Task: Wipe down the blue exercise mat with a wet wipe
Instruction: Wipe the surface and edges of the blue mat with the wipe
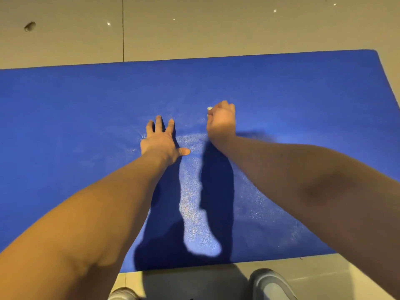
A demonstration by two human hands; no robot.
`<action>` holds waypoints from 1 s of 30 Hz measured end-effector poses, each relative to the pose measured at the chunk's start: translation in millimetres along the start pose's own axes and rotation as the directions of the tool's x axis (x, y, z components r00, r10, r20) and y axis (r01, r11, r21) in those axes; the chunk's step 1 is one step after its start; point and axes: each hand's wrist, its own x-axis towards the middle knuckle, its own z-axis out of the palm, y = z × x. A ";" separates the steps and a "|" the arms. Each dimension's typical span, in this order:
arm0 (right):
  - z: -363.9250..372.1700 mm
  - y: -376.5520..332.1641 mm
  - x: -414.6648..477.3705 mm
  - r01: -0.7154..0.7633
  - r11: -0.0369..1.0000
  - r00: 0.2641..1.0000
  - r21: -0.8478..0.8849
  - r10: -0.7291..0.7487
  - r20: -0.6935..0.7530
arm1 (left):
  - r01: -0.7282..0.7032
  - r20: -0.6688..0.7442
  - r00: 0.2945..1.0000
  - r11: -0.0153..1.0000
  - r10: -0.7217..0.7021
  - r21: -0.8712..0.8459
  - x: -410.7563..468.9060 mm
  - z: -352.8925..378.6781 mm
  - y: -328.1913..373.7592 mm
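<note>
blue mat (86, 115) flat on the floor (65, 40), left hand (161, 141) pressed down mid-mat, grip wide and splayed, right hand (221, 122) just beside it, grip balled round a white wipe (209, 108), barely peeking out

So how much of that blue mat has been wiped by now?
Partly done, probably. The blue mat shows a speckled sheen in its near middle strip, perhaps already wiped. In hand: the right hand grips a white wipe at the mat's middle while the left hand presses flat beside it. The far strip and left side look matte, likely still to do.
</note>
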 end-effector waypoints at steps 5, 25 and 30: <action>31.2 -54.0 -51.2 0.283 0.958 0.946 0.047 -0.286 0.155 | -0.045 -0.016 0.999 0.996 0.044 -0.072 -10.2 8.8 -17.1; 37.7 -38.2 -64.0 0.067 0.989 0.989 0.134 -0.083 0.119 | 0.102 0.029 0.995 0.988 -0.100 -0.113 -70.0 50.7 -42.2; 49.7 -62.9 -97.3 0.264 0.945 0.941 0.192 -0.296 0.162 | 0.107 0.039 0.994 0.990 -0.103 -0.093 -74.8 54.1 -40.8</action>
